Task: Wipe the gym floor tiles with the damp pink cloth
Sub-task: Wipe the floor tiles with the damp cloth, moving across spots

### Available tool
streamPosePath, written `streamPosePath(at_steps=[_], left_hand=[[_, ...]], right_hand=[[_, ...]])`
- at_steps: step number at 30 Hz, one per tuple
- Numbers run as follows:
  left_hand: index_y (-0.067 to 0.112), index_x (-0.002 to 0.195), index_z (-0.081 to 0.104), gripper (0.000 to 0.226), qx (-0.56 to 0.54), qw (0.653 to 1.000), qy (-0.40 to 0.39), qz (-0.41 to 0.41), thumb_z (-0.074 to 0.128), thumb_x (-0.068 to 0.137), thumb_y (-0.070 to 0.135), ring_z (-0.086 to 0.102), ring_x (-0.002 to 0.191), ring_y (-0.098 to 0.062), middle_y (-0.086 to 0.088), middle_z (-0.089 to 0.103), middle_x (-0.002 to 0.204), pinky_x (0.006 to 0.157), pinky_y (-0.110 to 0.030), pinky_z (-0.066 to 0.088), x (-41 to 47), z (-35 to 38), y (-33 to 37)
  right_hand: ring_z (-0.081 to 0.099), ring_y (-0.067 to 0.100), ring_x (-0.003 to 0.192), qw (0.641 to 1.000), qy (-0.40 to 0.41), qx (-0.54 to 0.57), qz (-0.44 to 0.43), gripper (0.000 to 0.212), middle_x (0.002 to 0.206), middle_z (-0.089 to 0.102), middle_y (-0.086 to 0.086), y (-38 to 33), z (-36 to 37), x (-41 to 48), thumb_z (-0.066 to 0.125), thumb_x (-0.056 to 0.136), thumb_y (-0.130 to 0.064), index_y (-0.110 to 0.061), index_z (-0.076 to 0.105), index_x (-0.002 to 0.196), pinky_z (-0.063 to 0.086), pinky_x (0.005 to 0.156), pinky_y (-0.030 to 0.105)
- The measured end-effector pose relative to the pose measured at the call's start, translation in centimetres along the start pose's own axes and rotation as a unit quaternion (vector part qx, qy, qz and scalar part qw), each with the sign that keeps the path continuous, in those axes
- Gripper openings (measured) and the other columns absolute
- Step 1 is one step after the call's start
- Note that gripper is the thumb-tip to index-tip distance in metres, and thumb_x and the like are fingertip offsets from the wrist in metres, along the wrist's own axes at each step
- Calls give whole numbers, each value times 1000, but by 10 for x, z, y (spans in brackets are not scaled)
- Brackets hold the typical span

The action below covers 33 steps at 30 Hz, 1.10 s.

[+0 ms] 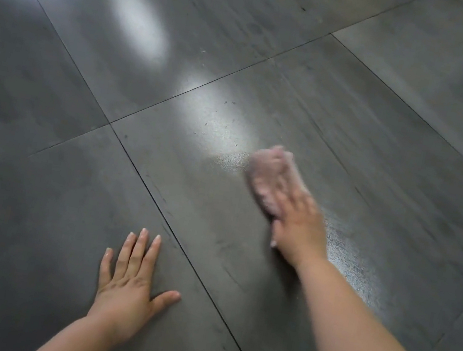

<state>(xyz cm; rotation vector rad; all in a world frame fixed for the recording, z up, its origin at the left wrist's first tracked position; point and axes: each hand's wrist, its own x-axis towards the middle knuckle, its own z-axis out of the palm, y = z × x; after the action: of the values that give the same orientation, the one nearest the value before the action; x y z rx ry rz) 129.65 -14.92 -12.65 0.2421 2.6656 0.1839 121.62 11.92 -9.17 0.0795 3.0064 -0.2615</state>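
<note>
**Pink cloth under the right hand on a dark grey tile**

The pink cloth point(270, 176) lies bunched on the floor, right of the picture's centre, on a large grey tile point(411, 163). Cloth and fingers are both smeared by blur. The right hand point(300, 227) rests on the near end of the cloth, palm down, with the arm reaching in from the lower right corner. Its grip looks apart: the fingers point(291, 199) stretch forward over the fabric and press it to the floor, as far as the blur allows. The thumb point(274, 238) lies beside the cloth, on the tile, not round it.

A glistening, beaded patch point(348, 258) runs along the tile just right of that hand and forearm, and a smaller shiny spot point(233, 160) sits just left of the cloth's far end. Small dark specks point(229, 113) dot the tile beyond the cloth.

A dark grout line point(193, 264) separates this tile from the next one to the left. There the left hand point(128, 281) lies flat, fingers straight and slightly spread, grip apart and holding nothing, well apart from the cloth. A pale reflection point(140, 20) shines on a farther tile.
</note>
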Motion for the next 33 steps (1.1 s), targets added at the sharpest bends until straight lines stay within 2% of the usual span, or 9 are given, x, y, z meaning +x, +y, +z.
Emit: streamPosePath(at_steps=[5, 10, 14, 16, 19, 22, 27, 30, 33], left_hand=[[25, 124, -34, 117, -30, 999, -10, -40, -19, 29, 92, -37, 128, -6, 8, -31, 144, 78, -20, -48, 0, -25, 18], [20, 141, -19, 91, -38, 996, -36, -74, 34, 81, 65, -25, 140, -19, -3, -24, 153, 113, -40, -20, -6, -32, 27], [22, 142, -16, 95, -67, 994, -56, -61, 47, 80, 58, -23, 141, -18, -2, -22, 154, 116, -41, -12, -7, -37, 24], [23, 141, -16, 101, -72, 994, -64, -45, 54, 77, 58, -23, 141, -17, -2, -22, 153, 116, -40, -11, -9, -41, 20], [23, 142, -12, 104, -68, 995, -74, -11, 61, 74, 53, -19, 142, -16, -1, -19, 154, 117, -38, -8, -17, -50, 15], [23, 143, -4, 93, -57, 997, -57, 13, 59, 79, 48, -10, 144, -17, -1, -11, 156, 118, -35, -2, -38, -50, 2], [25, 144, 0, 90, -46, 997, -39, -42, 56, 79, 52, -7, 144, -15, 0, -6, 156, 118, -39, -1, -80, -40, -33], [27, 144, 0, 90, -43, 996, -57, -47, 56, 78, 53, -9, 144, -14, 2, -8, 156, 118, -42, 0, -81, -38, -38], [29, 143, 2, 90, -43, 995, -70, -49, 57, 77, 53, -9, 144, -14, 4, -8, 156, 118, -43, 3, -78, -42, -38]], right_hand=[[7, 29, 143, 957, -16, 66, 281, 57, 158, 1, 5, 28, -1, -41, 34, 90, -17, -20, 19, 145, 7, 117, 37], [45, 32, 118, 999, -29, 34, -29, 66, 130, 59, 3, -40, 35, -99, 33, 56, -30, -26, 46, 121, 50, 90, 41], [35, 20, 122, 980, -92, -28, -172, 79, 149, 32, -3, 26, 32, -169, 40, 58, -35, -33, 28, 136, 34, 107, 33], [32, 20, 125, 991, -76, -34, -108, 83, 156, 8, -6, 71, 25, -204, 42, 63, -32, -33, 18, 143, 22, 110, 34], [26, 31, 136, 987, -16, 43, 155, 68, 154, 16, 1, 70, 13, -228, 37, 72, -25, -14, 37, 139, 31, 107, 54], [10, 32, 143, 950, -68, 75, 296, 70, 156, 7, 13, 18, 13, -220, 30, 75, -17, -8, 22, 144, 13, 117, 45], [44, 32, 110, 998, -53, -33, 12, 69, 129, 47, 3, -38, 41, -232, 49, 54, -35, -19, 47, 121, 55, 78, 42], [42, 27, 105, 987, -41, -103, -114, 58, 124, 53, 3, -35, 40, -231, 43, 58, -37, -25, 44, 114, 31, 104, 44], [53, 35, 105, 984, -27, -169, -54, 56, 118, 63, 8, 5, 33, -216, 33, 57, -24, -20, 46, 111, 4, 112, 44]])
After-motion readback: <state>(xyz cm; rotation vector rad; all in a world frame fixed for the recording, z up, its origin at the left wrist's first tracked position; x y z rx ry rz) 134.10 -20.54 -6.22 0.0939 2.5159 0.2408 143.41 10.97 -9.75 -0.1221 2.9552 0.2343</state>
